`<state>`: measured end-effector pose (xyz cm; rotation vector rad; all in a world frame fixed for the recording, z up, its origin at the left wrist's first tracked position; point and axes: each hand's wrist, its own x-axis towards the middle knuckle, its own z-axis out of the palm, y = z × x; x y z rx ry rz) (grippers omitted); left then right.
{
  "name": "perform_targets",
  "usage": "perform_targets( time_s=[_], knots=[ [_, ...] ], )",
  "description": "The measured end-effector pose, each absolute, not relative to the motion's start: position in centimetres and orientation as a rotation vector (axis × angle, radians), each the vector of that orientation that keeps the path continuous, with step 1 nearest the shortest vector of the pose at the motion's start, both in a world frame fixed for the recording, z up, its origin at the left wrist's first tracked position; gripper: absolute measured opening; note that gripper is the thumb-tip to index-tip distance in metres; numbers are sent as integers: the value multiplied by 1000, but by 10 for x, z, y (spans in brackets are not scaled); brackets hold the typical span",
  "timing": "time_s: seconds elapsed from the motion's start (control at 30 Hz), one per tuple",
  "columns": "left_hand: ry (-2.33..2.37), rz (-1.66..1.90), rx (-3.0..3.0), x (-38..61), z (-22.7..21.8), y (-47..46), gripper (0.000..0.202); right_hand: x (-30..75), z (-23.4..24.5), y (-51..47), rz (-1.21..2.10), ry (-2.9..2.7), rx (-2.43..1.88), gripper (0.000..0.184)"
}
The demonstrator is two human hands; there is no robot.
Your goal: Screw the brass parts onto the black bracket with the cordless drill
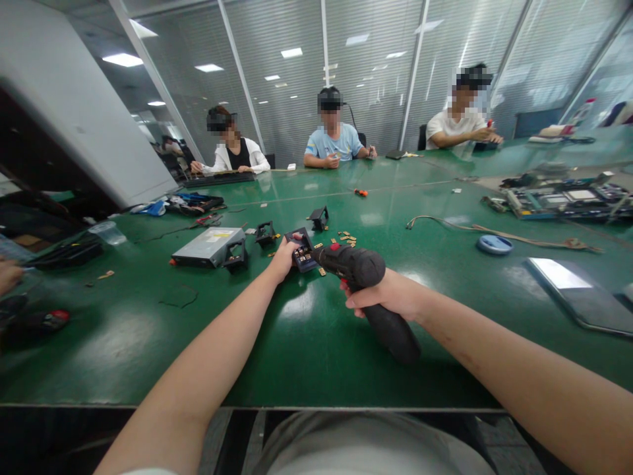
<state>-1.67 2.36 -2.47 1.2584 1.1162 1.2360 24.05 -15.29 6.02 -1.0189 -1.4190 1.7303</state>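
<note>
My right hand (378,297) is wrapped round the grip of a black cordless drill (363,267) with red accents. The drill points left, its front end close to a small dark plastic part (302,256) with metal contacts inside. Around that part's left side my left hand (284,257) is closed, holding it just over the table. Whether the drill's tip touches the part I cannot tell. Several small brass-coloured pieces (349,239) lie scattered beside it. Black plastic frames (236,256) stand to the left, and another black frame (320,218) is behind the part.
A silver disc drive (210,245) lies left on the green table (306,356). To the right are a blue round lid (494,244), a cable (494,231), a tablet-like device (583,293) and circuit boards (568,196). Several people sit opposite; another person's hand (7,274) shows far left.
</note>
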Motion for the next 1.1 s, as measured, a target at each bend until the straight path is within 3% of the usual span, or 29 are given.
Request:
perform_targets(
  time_s=[1.1],
  knots=[
    [1122, 1235, 1260, -13, -17, 16, 42, 241, 58, -151, 1751, -1455, -989, 30]
  ],
)
